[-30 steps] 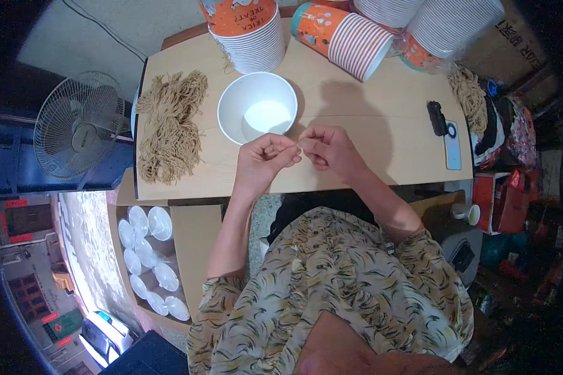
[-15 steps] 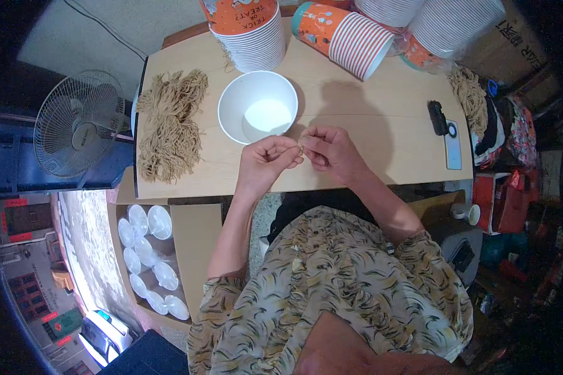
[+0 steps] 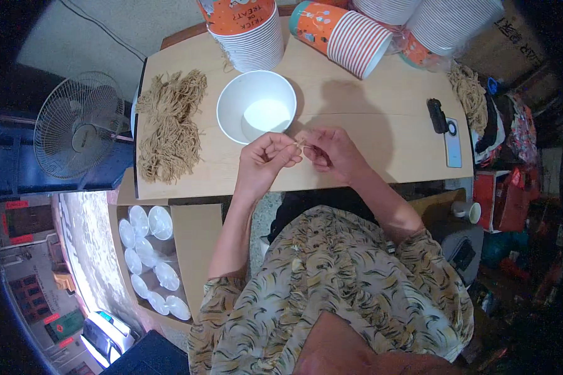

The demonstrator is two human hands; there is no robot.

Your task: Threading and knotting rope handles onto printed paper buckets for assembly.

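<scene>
A short bit of tan cord [image 3: 301, 145] shows between my fingertips, small and partly hidden by them. My left hand [image 3: 266, 161] is closed in a pinch on it, just off the near rim of a white paper bucket [image 3: 230, 99]. Facing it, my right hand [image 3: 336, 155] pinches the same cord, with its fingertips almost against those of the left. The bucket stands upright, and its white inside shows nothing in it. Two loose bundles of tan cord [image 3: 170, 134] lie on the left of the wooden table [image 3: 413, 147].
Nested orange-and-white paper buckets [image 3: 247, 47] stand at the back, with another stack [image 3: 347, 40] lying on its side. A black clip-like item [image 3: 436, 115] and a pale blue phone-like device [image 3: 453, 147] lie at the right. Below left, an open carton [image 3: 197, 250] holds several clear cups.
My right fingers have shifted slightly and are a little blurred, and more of the cord shows between the fingertips. The bucket and cord bundles stay in place.
</scene>
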